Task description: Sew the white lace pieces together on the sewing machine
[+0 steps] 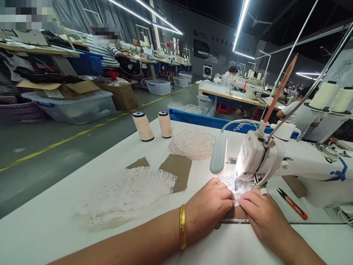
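Note:
A strip of white lace (229,176) lies under the needle area of a lit white sewing machine (300,151), with a brown piece (236,212) under its near end. My left hand (206,206) is closed on the left side of the lace, fingers curled. From the right, my right hand (267,213) pinches the lace's near edge, close to the presser foot. Right of that hand lie red-handled thread snips (293,205). More white lace (138,187) spreads on the left, partly over brown card-like pieces (180,167).
A bundle of cream lace (193,144) and two thread cones (142,127) (165,125) stand at the table's far side. A grey lamp (217,156) hangs beside the needle. Blue cloth (193,117) lines the far edge. Other people sit at machines beyond; bins (79,108) stand on the floor.

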A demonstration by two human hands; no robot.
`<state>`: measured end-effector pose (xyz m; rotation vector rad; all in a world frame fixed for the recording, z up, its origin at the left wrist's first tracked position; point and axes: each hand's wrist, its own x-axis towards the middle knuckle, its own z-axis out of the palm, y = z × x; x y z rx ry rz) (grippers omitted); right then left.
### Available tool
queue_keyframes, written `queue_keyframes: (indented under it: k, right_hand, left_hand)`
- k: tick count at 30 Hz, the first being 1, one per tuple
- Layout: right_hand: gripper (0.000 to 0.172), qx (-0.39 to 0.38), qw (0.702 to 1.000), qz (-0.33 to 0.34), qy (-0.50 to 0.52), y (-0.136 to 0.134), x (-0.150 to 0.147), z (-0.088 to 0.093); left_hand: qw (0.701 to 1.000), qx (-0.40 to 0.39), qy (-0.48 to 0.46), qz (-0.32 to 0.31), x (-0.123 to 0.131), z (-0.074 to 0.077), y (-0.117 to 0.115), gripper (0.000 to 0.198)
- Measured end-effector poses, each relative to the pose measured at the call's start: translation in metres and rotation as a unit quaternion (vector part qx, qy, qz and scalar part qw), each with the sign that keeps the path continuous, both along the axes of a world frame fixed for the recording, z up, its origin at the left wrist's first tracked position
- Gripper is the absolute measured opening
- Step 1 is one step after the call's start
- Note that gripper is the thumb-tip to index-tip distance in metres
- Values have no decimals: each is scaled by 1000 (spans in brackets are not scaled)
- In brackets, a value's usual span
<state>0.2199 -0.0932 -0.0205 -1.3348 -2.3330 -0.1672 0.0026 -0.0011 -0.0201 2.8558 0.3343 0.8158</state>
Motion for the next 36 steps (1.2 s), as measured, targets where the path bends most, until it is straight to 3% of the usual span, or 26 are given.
queue_keyframes:
  k: [17,28,36]
  right_hand:
    - [57,-4,998,-65,-16,9,8,-16]
    - [51,47,997,-53,1,7,4,-13]
    - [48,66,997,-27,10,7,2,-7]
  left_hand:
    - [999,-2,8,43,10,1,21,24]
    - [996,-21,34,85,4,5,24,7]
    - [989,-28,68,126,-1,8,24,22]
